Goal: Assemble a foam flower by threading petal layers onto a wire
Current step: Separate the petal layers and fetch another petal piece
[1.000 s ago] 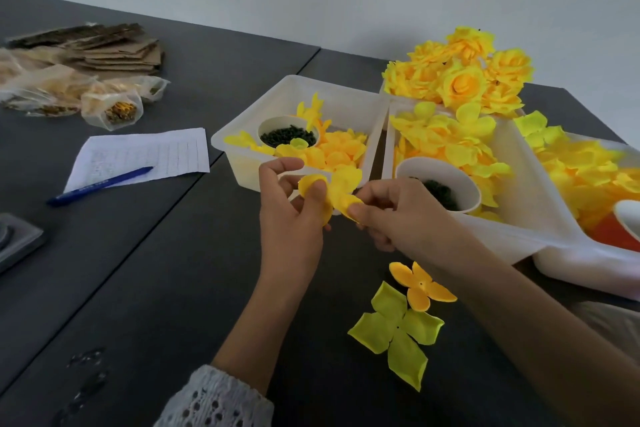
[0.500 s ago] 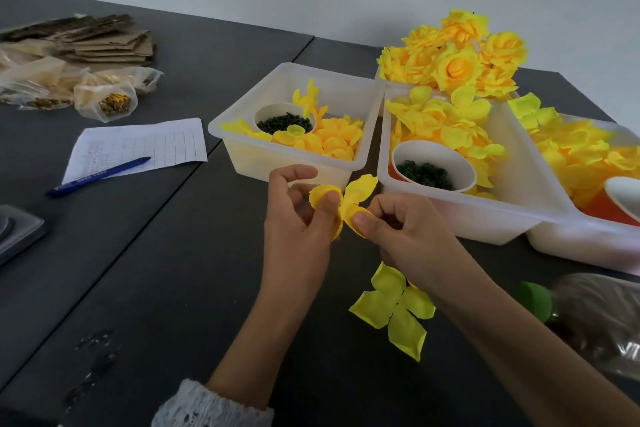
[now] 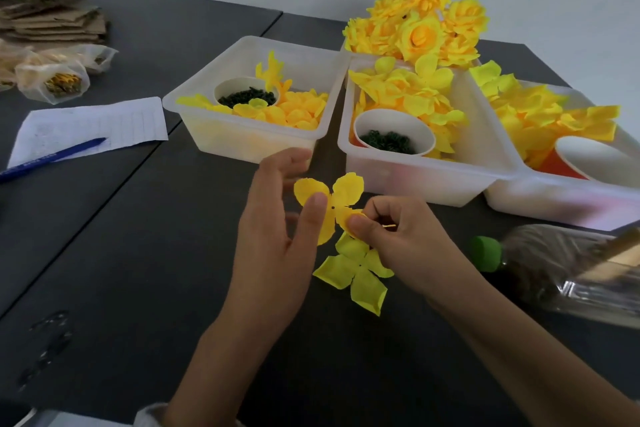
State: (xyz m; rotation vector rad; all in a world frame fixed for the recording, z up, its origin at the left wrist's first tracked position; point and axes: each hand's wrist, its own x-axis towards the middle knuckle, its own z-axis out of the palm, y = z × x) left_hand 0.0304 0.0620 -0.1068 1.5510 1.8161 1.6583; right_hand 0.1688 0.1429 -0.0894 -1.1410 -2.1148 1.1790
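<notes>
A yellow four-lobed foam petal layer (image 3: 341,196) with a small hole in its middle is held flat between both hands above the dark table. My left hand (image 3: 277,239) presses its thumb on the left lobes. My right hand (image 3: 398,239) pinches the lower right lobe, and a thin yellow piece shows between its fingers. A larger greenish-yellow petal layer (image 3: 356,274) lies on the table just below, partly under my right hand. No wire is visible.
Three translucent bins (image 3: 242,135) (image 3: 426,180) (image 3: 554,198) hold loose petals and cups of dark green pieces (image 3: 388,142). Finished yellow roses (image 3: 419,31) are piled behind. A green-capped plastic bottle (image 3: 554,267) lies right. Paper (image 3: 104,121), a blue pen (image 3: 48,159) and cardboard (image 3: 52,21) lie left.
The petal layer has been spread open and flat between the hands, which have come lower toward the table. The view has tilted down, and the small orange petal piece is out of sight.
</notes>
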